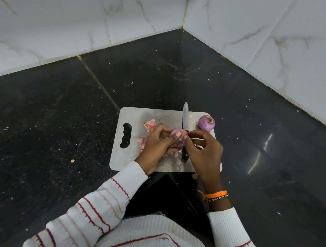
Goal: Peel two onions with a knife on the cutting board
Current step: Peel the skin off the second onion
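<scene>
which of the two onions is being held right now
The onion at the board's middle, gripped by the left hand while the right hand pinches its skin. The other onion sits untouched at the cutting board's far right corner.

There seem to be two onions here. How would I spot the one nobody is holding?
Find the grey cutting board on the dark counter. At its far right corner, right of the knife, sits the loose onion. Unlike the onion in the hands, it lies alone, brownish cut end up.

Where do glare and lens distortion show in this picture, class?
Head view: bright glare streaks lie on the dark countertop right of the cutting board; wide-angle distortion bends the tiled walls outward; hands and onions stay fairly sharp.
</scene>
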`<state>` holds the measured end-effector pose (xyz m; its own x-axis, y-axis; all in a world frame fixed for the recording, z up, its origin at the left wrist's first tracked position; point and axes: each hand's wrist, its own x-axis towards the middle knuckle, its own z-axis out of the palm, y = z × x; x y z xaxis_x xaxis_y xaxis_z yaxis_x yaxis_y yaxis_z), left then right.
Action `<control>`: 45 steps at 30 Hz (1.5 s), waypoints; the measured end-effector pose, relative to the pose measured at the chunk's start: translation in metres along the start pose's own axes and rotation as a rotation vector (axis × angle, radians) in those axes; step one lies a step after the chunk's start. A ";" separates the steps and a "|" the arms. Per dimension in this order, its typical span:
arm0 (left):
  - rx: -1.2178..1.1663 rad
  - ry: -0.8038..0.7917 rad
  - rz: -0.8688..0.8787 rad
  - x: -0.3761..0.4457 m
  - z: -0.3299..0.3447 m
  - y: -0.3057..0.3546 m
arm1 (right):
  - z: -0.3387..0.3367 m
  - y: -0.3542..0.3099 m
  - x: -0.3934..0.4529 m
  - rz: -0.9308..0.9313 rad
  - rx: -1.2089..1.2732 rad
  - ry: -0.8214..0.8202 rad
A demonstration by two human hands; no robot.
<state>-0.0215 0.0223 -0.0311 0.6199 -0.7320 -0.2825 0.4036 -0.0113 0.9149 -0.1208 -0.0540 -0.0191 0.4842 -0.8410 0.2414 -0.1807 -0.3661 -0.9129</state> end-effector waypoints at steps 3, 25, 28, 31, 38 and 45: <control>0.070 -0.001 0.024 -0.001 0.000 0.000 | -0.001 0.000 0.000 -0.004 -0.030 -0.015; 0.171 -0.007 0.080 -0.002 0.003 -0.001 | -0.008 0.008 0.004 0.039 -0.133 -0.035; 0.166 -0.020 0.066 -0.001 0.003 -0.002 | -0.009 0.011 0.005 0.029 -0.160 -0.015; 0.139 -0.017 0.056 -0.001 0.003 -0.002 | -0.010 0.017 0.006 0.084 -0.103 -0.050; 0.128 0.010 0.031 -0.002 0.003 0.000 | -0.005 0.012 0.003 0.051 -0.024 -0.015; 0.135 0.050 0.029 -0.003 0.003 0.002 | -0.005 0.010 0.004 -0.005 -0.045 -0.027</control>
<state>-0.0245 0.0222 -0.0281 0.6640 -0.6988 -0.2662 0.2931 -0.0842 0.9524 -0.1249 -0.0635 -0.0255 0.5079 -0.8284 0.2364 -0.2164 -0.3883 -0.8958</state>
